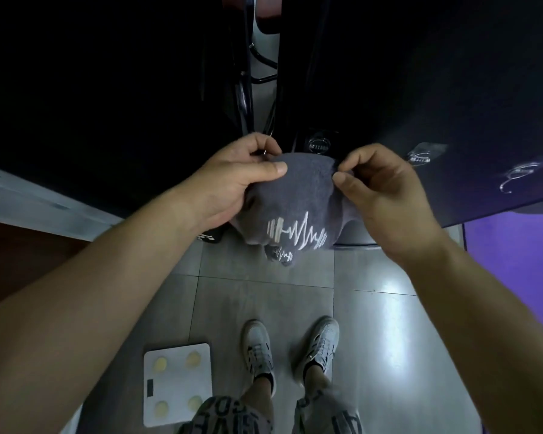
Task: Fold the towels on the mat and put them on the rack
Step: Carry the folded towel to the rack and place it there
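Note:
A grey towel [298,195] with a white dumbbell-and-pulse pattern hangs in front of me, draped over something thin at its top edge that the cloth hides. My left hand [232,180] grips the towel's upper left part, thumb on top. On the upper right edge, my right hand [380,186] pinches the cloth between thumb and fingers. The towel's lower part hangs down in folds above the tiled floor. A thin metal rod [265,153] shows by my left fingers.
A white bathroom scale [177,383] lies on the grey tiles by my left foot. Dark panels stand to the left and right, with clear hooks [420,156] on the right one. A purple mat [511,261] lies at the right. Black metal tubing [261,62] shows further ahead.

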Motion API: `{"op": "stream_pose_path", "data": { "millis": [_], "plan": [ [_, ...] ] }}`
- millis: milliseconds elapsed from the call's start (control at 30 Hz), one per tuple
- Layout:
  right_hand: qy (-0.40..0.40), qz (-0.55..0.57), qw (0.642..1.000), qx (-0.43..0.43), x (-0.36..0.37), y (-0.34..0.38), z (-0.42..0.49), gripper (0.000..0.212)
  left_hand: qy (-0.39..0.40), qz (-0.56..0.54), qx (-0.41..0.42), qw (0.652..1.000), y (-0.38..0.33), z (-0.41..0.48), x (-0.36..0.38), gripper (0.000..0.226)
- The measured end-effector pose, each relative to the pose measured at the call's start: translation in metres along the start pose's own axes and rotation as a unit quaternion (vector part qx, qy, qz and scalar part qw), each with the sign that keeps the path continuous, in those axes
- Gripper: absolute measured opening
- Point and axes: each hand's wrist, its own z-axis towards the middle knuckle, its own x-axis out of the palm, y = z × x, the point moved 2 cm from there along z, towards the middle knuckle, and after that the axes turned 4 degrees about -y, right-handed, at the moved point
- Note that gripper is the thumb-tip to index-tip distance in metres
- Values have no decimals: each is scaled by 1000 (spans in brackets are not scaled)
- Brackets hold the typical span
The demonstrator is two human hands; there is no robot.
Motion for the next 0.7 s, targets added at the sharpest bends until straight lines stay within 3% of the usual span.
{"op": "stream_pose_path", "data": {
  "millis": [233, 467, 633, 700],
  "plan": [
    [-135, -114, 982, -69, 9, -4, 0, 28, -95, -21, 56, 994, 9, 14, 16, 19],
    [-149, -203, 966, -54, 6, -21, 1, 27, -175, -51, 11, 983, 32, 20, 32, 15],
    [-131, -251, 955, -90, 6, -31, 0, 32, -204, -43, 30, 978, 38, 22, 34, 12],
    [-123, -261, 955, -67, 9, -32, -3, 37, -210, -39, 34, 976, 40, 21, 36, 12]
  ]
}}
